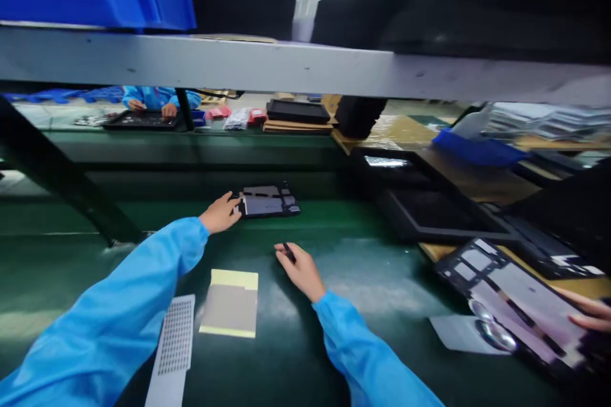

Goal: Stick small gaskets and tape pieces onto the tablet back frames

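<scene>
The right hand (pixel 301 270) pinches a black thing (pixel 289 254). The left hand (pixel 221 213) touches a flat gadget's (pixel 265 203) left end; I can't tell if it grips. Nearer, a yellow-edged sheet (pixel 230 308) lies on the green table (pixel 289 353); above, a gray bar (pixel 305 68) crosses.

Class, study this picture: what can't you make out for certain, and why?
All in the head view:
Left end of the flat device: covered by the left hand.
Part of the black tool: covered by the right hand, so its type is unclear.
Lower end of the pale sheet: cut off by the bottom edge; its marks are too small to read.
Upper body of the co-worker opposite: hidden by the grey beam.
Rest of the far-right hand: cut off by the right edge.
</scene>
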`<state>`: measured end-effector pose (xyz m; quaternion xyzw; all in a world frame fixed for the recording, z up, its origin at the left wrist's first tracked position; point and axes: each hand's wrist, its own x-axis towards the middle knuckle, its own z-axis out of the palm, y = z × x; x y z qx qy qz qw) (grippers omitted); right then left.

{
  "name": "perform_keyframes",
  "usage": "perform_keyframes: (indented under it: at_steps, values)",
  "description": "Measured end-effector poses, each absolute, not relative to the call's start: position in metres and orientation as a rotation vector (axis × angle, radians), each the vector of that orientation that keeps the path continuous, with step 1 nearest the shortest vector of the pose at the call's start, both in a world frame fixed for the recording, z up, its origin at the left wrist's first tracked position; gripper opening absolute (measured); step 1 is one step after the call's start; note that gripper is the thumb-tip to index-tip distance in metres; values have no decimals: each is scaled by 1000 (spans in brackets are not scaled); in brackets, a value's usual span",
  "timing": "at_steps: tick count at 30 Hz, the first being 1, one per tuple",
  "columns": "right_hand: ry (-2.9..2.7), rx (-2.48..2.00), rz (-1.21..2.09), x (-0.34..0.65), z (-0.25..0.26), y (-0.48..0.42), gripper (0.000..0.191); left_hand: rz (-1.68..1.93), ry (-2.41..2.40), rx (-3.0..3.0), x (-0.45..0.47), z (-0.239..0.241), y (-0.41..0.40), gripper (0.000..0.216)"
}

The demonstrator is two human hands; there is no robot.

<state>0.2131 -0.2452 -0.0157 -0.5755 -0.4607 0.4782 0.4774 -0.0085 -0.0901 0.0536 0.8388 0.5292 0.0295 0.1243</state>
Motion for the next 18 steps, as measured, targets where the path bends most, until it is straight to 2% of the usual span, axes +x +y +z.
perform_keyframes:
  at_steps: [2,4,6,9,13,18]
  values:
    - [-1476,-1403,807,215,-31,-281,17,113,1485,2469,-50,52,-148,52]
    - [-1784,-1357,547,205,-44,-313,24,355,1433,2519,-90,40,-217,50]
    - [-2036,-1302,431,191,-52,-334,30,553,1563,2496,-123,18,-284,41]
    - [-2290,-1257,393,171,-54,-342,36,610,1656,2509,-155,-18,-351,33]
    - [-2401,-1268,353,152,-50,-323,42,555,1678,2507,-179,-42,-357,37]
    - [-2416,-1285,337,133,-50,-306,42,655,1830,2350,-197,-34,-307,40]
